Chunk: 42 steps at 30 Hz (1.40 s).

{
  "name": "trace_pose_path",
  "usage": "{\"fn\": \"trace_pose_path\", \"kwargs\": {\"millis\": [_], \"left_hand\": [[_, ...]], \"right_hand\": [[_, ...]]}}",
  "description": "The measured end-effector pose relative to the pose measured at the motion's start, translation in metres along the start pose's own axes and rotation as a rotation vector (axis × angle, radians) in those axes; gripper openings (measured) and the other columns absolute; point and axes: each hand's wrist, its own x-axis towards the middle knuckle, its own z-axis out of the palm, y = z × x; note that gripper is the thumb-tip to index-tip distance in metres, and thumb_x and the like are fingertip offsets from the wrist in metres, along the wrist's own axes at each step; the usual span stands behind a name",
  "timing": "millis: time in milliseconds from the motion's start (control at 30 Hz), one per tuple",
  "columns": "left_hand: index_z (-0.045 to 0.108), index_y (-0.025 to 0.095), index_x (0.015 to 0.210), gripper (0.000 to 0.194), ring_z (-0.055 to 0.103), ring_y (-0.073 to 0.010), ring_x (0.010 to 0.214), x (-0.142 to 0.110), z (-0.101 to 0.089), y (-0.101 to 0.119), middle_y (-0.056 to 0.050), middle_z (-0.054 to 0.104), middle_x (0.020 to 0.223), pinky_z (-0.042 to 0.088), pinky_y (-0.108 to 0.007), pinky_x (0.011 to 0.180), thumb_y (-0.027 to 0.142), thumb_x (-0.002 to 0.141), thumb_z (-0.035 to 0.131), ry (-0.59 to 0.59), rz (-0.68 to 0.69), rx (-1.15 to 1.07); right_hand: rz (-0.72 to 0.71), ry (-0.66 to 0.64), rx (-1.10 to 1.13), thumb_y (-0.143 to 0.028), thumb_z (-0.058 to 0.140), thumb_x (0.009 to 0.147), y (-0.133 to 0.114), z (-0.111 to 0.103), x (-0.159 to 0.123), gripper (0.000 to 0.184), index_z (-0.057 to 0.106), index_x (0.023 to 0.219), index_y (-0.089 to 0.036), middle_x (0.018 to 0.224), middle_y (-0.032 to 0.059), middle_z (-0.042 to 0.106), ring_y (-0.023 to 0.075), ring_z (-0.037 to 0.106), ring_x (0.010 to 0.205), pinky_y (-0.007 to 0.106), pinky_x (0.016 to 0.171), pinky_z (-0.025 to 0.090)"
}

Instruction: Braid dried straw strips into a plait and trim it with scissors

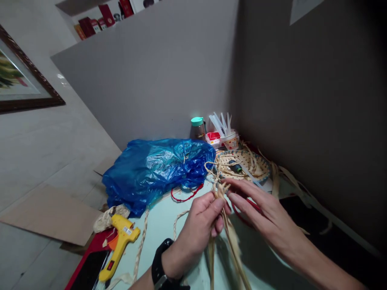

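Observation:
My left hand (205, 217), with a black watch (161, 262) on its wrist, is closed on a braid of pale plant-fibre strips (221, 189). Loose strips (231, 241) hang below that grip toward the bottom of the view. Just to the right, my right hand (256, 203) has its fingers stretched out, their tips beside the top of the strips. Whether those tips touch the strips I cannot tell. From the held part, a thin finished braid (210, 167) loops up toward a woven tray (260, 165).
A blue plastic bag (157, 169) lies on the pale green table (163, 219). A yellow glue gun (121, 245) rests at the left near a dark phone-like slab (90, 274). Behind stand a green-lidded jar (197, 129) and a paper cup (230, 141) of translucent sticks. Walls rise behind and right.

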Motion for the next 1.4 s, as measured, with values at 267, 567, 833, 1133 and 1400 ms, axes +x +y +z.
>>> {"fn": "trace_pose_path", "kwargs": {"millis": [267, 567, 833, 1133, 1400], "left_hand": [[0.06, 0.018, 0.076, 0.03, 0.05, -0.0141, 0.07, -0.01, 0.013, -0.005, 0.0, 0.055, 0.07, 0.038, -0.024, 0.065, 0.038, 0.095, 0.047, -0.05, 0.03, 0.22], [0.057, 0.018, 0.085, 0.018, 0.034, -0.0103, 0.058, -0.005, 0.007, -0.022, 0.002, 0.049, 0.072, 0.029, -0.023, 0.056, 0.035, 0.09, 0.054, -0.072, -0.027, 0.063], [0.052, 0.021, 0.074, 0.027, 0.052, -0.018, 0.068, -0.009, 0.01, -0.01, -0.002, 0.056, 0.07, 0.038, -0.029, 0.067, 0.032, 0.095, 0.04, 0.019, 0.156, 0.415], [0.042, 0.023, 0.063, 0.029, 0.044, -0.016, 0.06, -0.019, 0.003, 0.02, 0.0, 0.047, 0.062, 0.035, -0.029, 0.061, 0.03, 0.091, 0.039, -0.073, 0.154, 0.424], [0.048, 0.016, 0.064, 0.025, 0.026, -0.0077, 0.05, -0.044, -0.061, 0.068, 0.005, 0.033, 0.057, 0.02, -0.021, 0.047, 0.025, 0.086, 0.054, 0.184, 0.28, -0.135]], "right_hand": [[-0.051, -0.09, -0.055, -0.036, 0.047, 0.096, -0.01, -0.005, -0.002, 0.019, 0.062, 0.096, -0.024, 0.087, 0.0017, 0.067, 0.0171, 0.061, 0.08, 0.028, 0.071, 0.044], [-0.092, -0.074, -0.2, -0.032, 0.038, 0.095, 0.006, -0.001, 0.004, 0.024, 0.054, 0.081, -0.021, 0.07, 0.003, 0.061, 0.0164, 0.056, 0.06, 0.028, 0.057, 0.042], [-0.16, -0.141, -0.121, -0.031, 0.042, 0.095, 0.004, -0.008, 0.002, 0.017, 0.058, 0.099, -0.025, 0.091, 0.0044, 0.07, 0.0191, 0.066, 0.074, 0.027, 0.064, 0.049], [-0.085, -0.15, -0.114, -0.044, 0.046, 0.093, -0.028, -0.014, 0.001, 0.027, 0.062, 0.107, -0.026, 0.1, 0.0055, 0.07, 0.024, 0.066, 0.088, 0.031, 0.073, 0.051], [-0.184, -0.257, -0.305, -0.047, 0.043, 0.095, -0.027, -0.028, 0.056, 0.032, 0.062, 0.107, -0.024, 0.107, 0.0061, 0.069, 0.0249, 0.063, 0.096, 0.033, 0.079, 0.048]]}}
